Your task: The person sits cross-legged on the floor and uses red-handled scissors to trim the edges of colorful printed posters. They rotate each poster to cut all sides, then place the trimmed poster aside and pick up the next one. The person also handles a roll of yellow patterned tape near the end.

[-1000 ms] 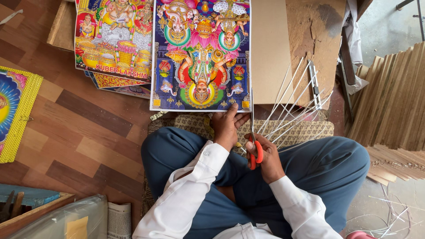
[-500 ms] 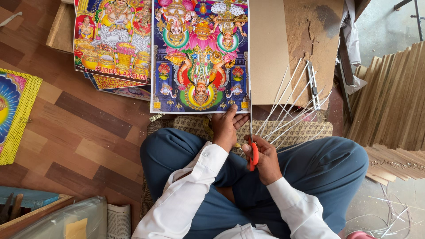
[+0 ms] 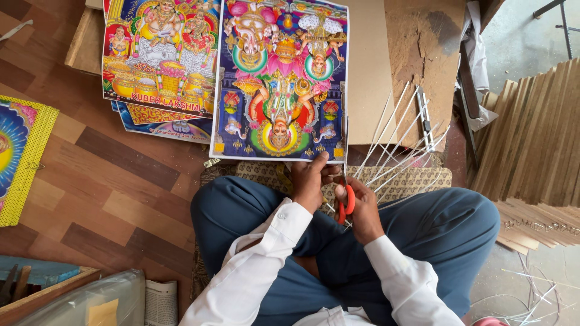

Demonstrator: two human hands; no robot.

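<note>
Left hand (image 3: 309, 180) pinches the poster's (image 3: 281, 78) near edge while the right hand (image 3: 362, 208), fingers closed through the scissors (image 3: 346, 202), works its right side (thin, floppy, glossy sheet, probably tears easily, so grip beside the cut).

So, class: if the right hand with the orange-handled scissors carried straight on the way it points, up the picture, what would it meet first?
Most likely the right edge of the colourful poster, which the scissors in the right hand already run along; depth is hard to judge.
</note>
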